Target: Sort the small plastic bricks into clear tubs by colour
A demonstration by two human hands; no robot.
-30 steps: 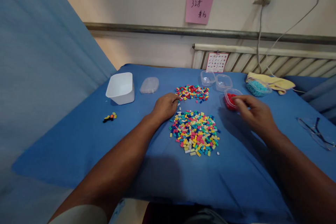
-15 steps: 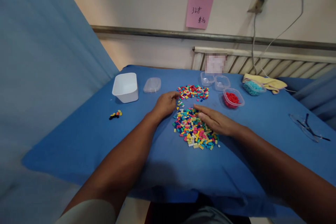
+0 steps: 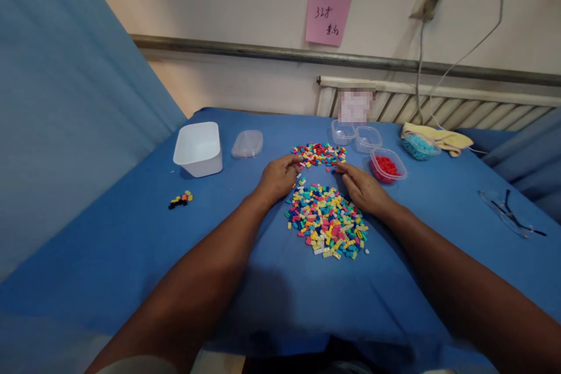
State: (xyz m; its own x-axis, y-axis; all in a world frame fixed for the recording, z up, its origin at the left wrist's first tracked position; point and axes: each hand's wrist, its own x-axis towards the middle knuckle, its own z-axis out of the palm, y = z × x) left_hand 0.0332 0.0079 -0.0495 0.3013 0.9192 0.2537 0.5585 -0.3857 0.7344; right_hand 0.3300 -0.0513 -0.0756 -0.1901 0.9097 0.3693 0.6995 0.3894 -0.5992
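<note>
A large heap of small mixed-colour bricks point(image 3: 326, 219) lies on the blue cloth in front of me. A smaller heap point(image 3: 319, 153) lies just beyond it. My left hand point(image 3: 278, 175) rests at the smaller heap's left edge, fingers curled with their tips at the bricks; whether it pinches one I cannot tell. My right hand point(image 3: 362, 187) lies between the two heaps, its fingertips at the small heap's right side, fingers apart and flat. A clear tub of red bricks point(image 3: 387, 165) stands just right of it.
Two empty clear tubs point(image 3: 357, 133) and a tub of turquoise bricks point(image 3: 419, 145) stand behind. A white box point(image 3: 198, 148) and a clear lid point(image 3: 248, 144) are at the left, a few dark bricks point(image 3: 179, 199) nearer. Glasses point(image 3: 508, 212) lie right. A radiator point(image 3: 438, 102) backs the table.
My right hand left the red tub, swept across the large heap, and now sits at the small heap's right side. My left hand stayed put.
</note>
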